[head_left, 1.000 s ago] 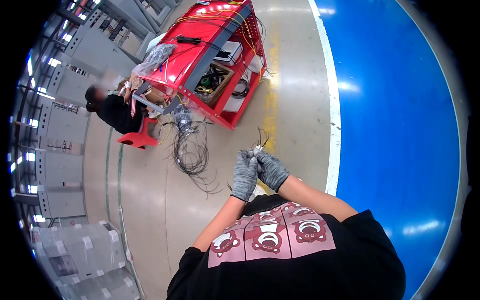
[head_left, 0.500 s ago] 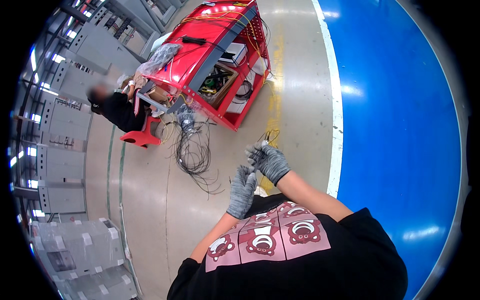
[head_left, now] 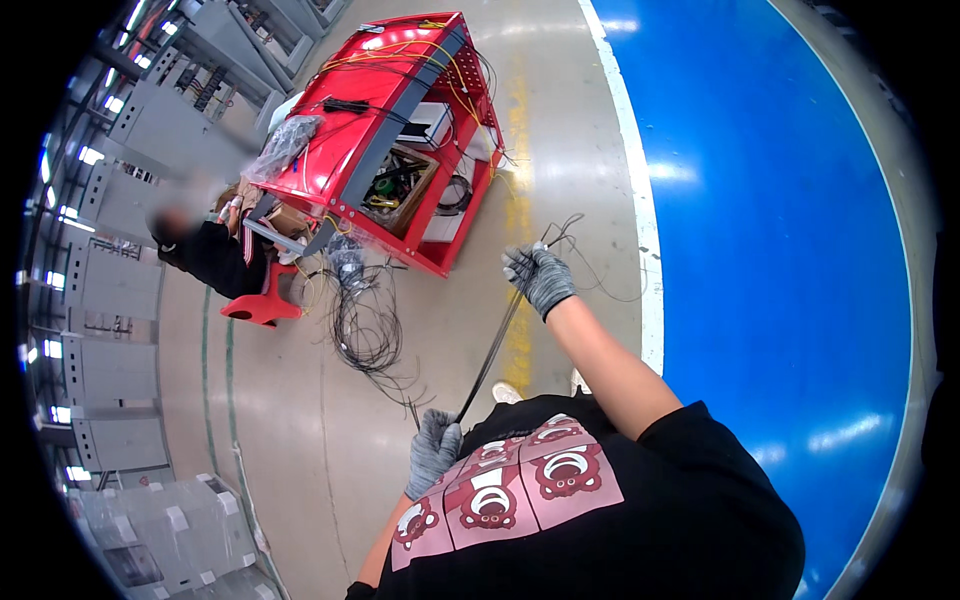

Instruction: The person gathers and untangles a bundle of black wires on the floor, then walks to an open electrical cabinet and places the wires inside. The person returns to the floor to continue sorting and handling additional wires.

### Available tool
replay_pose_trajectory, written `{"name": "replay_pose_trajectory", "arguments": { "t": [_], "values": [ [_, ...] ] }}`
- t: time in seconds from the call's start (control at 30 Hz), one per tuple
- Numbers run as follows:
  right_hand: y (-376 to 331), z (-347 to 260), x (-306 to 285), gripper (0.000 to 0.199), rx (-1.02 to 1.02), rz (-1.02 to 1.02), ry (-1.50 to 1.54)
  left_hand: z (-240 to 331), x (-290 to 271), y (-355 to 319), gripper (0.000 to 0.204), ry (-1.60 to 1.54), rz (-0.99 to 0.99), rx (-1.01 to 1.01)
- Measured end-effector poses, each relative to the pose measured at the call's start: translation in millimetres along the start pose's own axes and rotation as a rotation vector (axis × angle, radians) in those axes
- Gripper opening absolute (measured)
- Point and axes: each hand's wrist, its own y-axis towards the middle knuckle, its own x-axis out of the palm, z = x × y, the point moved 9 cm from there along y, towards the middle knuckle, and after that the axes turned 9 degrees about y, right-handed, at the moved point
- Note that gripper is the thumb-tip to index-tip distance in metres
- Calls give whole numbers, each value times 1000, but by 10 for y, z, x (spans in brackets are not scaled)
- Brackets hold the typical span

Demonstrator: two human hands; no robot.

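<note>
Both hands wear grey gloves and hold one bundle of thin black wires [head_left: 492, 345] stretched taut between them. My right hand [head_left: 540, 277] is raised and closed around the bundle's upper end, where loose wire tips fan out past the fingers. My left hand [head_left: 434, 451] is low, close to my chest, closed around the bundle's lower part, with short wire ends sticking out beside it. I wear a black shirt with a pink print.
A red cart [head_left: 385, 140] with wires, a box and tools stands ahead on the grey floor. A tangle of black cables [head_left: 365, 320] lies beside it. Another person [head_left: 205, 255] sits at a red stool. Grey cabinets [head_left: 110, 250] line the left; blue floor [head_left: 780, 250] lies right.
My hands, together near the wire ends a second ago, have drawn apart: the left slid down toward my chest while the right stayed up, pulling the bundle straight.
</note>
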Motion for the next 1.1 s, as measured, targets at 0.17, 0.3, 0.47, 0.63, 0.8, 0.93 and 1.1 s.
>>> {"name": "replay_pose_trajectory", "arguments": {
  "t": [0.17,0.3,0.47,0.63,0.8,0.93,1.1],
  "values": [
    [-169,20,329,29,6,-129,-72,-82,-61,-36,15,-85,-21,-9],
    [-688,176,899,30,18,-274,-274,-25,54,-23,25,-152,-310,-22],
    [-1163,790,916,34,-110,-468,-537,1002,325,651,35,-153,-323,166],
    [-1308,934,883,39,83,-513,-677,1169,310,1000,29,-271,-68,185],
    [-1224,774,903,37,325,-512,-134,1047,353,827,23,-206,-44,124],
    [-1136,788,771,31,299,-476,-166,950,369,832,23,-176,-112,75],
    [-1085,734,787,27,182,-426,-214,993,342,835,21,-124,-4,136]
  ]
}}
